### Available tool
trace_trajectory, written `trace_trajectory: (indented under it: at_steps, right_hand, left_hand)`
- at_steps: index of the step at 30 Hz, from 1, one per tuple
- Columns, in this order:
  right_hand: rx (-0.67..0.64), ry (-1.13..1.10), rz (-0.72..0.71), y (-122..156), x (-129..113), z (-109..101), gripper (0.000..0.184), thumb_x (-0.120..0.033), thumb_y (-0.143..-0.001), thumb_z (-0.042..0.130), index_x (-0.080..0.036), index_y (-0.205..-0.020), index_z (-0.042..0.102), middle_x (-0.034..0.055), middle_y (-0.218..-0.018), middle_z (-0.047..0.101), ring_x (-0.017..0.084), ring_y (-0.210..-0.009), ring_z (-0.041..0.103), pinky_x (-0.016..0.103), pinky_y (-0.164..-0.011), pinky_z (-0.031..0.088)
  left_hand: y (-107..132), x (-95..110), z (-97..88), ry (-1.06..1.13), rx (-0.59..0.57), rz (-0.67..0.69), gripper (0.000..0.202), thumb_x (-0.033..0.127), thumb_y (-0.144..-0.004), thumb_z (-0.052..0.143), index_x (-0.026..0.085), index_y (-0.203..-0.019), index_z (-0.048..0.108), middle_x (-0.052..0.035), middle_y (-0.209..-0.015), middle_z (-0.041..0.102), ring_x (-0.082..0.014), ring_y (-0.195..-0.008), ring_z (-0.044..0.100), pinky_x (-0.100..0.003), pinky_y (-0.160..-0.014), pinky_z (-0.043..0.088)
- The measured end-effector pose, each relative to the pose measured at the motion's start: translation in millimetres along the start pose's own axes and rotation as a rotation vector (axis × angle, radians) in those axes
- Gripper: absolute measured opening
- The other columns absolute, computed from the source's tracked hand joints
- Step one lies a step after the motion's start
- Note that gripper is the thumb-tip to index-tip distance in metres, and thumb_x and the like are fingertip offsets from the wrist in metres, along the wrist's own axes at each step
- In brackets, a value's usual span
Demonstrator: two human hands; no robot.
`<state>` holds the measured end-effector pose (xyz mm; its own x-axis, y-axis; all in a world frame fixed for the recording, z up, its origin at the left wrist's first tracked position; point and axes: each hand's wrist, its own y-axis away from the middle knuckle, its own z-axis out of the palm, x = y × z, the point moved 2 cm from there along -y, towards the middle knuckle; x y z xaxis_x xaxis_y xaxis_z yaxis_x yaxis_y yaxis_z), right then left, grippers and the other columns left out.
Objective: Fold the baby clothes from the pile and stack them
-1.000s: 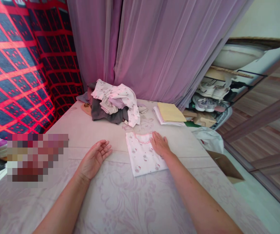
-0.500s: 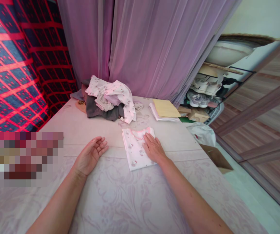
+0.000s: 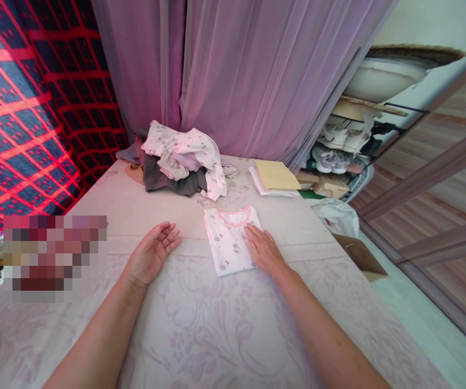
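A white shirt [image 3: 228,240] with a pink neckline and small cartoon prints lies folded into a rectangle on the patterned bed cover [image 3: 204,329]. My right hand [image 3: 265,250] rests flat along its right edge, fingers stretched out, palm hidden. To the left of the shirt, apart from it, my left hand [image 3: 155,251] is held palm inward with loosely curved fingers and nothing in them.
Behind the shirt, a heap of crumpled clothes [image 3: 176,162] lies at the far left. Folded yellow and white clothes [image 3: 277,175] are stacked at the far right. Purple curtains [image 3: 241,81] hang behind. Shoes [image 3: 332,161] stand on a rack at right, above a cardboard box [image 3: 360,256].
My right hand has slid from the shirt's upper part toward its right edge, uncovering the pink neckline. My left hand has hardly moved.
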<state>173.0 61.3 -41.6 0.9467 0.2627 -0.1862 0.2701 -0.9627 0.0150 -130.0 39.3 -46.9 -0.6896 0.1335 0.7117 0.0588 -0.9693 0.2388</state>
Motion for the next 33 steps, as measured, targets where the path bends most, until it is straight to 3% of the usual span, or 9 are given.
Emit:
trace_trajectory:
  at_steps: [5,9,14,18,23,27,33]
  right_hand:
    - [0.000,0.044,0.056,1.1,23.2,5.3,0.054,-0.039,-0.097,0.018,-0.020,-0.145,0.032,0.0056,-0.153,0.028,0.017,-0.141,0.021,0.043,-0.114,0.013]
    - [-0.041,0.048,0.064,-0.8,25.3,4.2,0.054,-0.040,-0.097,0.018,-0.021,-0.146,0.031,0.0055,-0.154,0.026,0.017,-0.141,0.021,0.044,-0.114,0.015]
    - [0.089,0.068,0.032,-9.2,-10.6,-10.3,0.055,-0.039,-0.096,0.018,-0.019,-0.146,0.030,0.0059,-0.155,0.023,0.019,-0.142,0.018,0.046,-0.115,0.008]
    - [0.010,0.072,-0.080,-12.8,-42.5,3.4,0.056,-0.042,-0.095,0.023,-0.020,-0.147,0.028,0.0062,-0.155,0.023,0.020,-0.142,0.018,0.047,-0.115,0.006]
    - [-0.068,0.071,-0.048,-13.7,-49.5,5.1,0.056,-0.041,-0.095,0.022,-0.019,-0.147,0.028,0.0066,-0.154,0.023,0.021,-0.142,0.019,0.048,-0.114,0.008]
    - [0.000,0.031,-0.050,-11.2,-64.4,0.0,0.056,-0.041,-0.096,0.020,-0.020,-0.147,0.028,0.0061,-0.155,0.023,0.020,-0.142,0.018,0.046,-0.115,0.005]
    - [-0.028,0.045,-0.112,-6.1,-84.1,17.9,0.055,-0.042,-0.095,0.025,-0.020,-0.145,0.031,0.0049,-0.154,0.024,0.021,-0.142,0.018,0.049,-0.114,0.005]
  left_hand:
    - [0.0,0.1,0.7,0.010,0.004,-0.006,0.014,0.023,-0.084,0.055,0.019,-0.089,0.067,-0.0048,-0.096,0.071,-0.0160,-0.087,0.066,-0.034,-0.087,0.052]
    - [0.1,0.5,1.3,0.027,0.018,-0.013,0.015,0.022,-0.085,0.053,0.019,-0.088,0.067,-0.0039,-0.094,0.071,-0.0154,-0.086,0.066,-0.034,-0.085,0.053]
    - [-0.4,0.3,0.7,0.001,-0.012,-0.006,0.013,0.024,-0.084,0.057,0.019,-0.089,0.067,-0.0039,-0.095,0.071,-0.0159,-0.088,0.066,-0.034,-0.087,0.052]
    - [-0.2,-0.3,0.2,0.015,-0.002,-0.006,0.013,0.025,-0.083,0.057,0.019,-0.089,0.067,-0.0041,-0.094,0.071,-0.0160,-0.087,0.066,-0.034,-0.086,0.052]
    - [0.7,-0.6,2.0,0.040,0.010,-0.014,0.013,0.023,-0.084,0.055,0.019,-0.087,0.067,-0.0034,-0.092,0.071,-0.0154,-0.086,0.066,-0.034,-0.085,0.053]
    - [1.0,-0.4,2.9,0.059,0.010,-0.019,0.014,0.021,-0.085,0.054,0.018,-0.087,0.067,-0.0034,-0.091,0.071,-0.0151,-0.085,0.067,-0.033,-0.084,0.053]
    - [0.5,-0.9,1.8,0.057,0.003,-0.018,0.014,0.022,-0.085,0.054,0.019,-0.087,0.067,-0.0033,-0.092,0.072,-0.0152,-0.085,0.067,-0.034,-0.086,0.052]
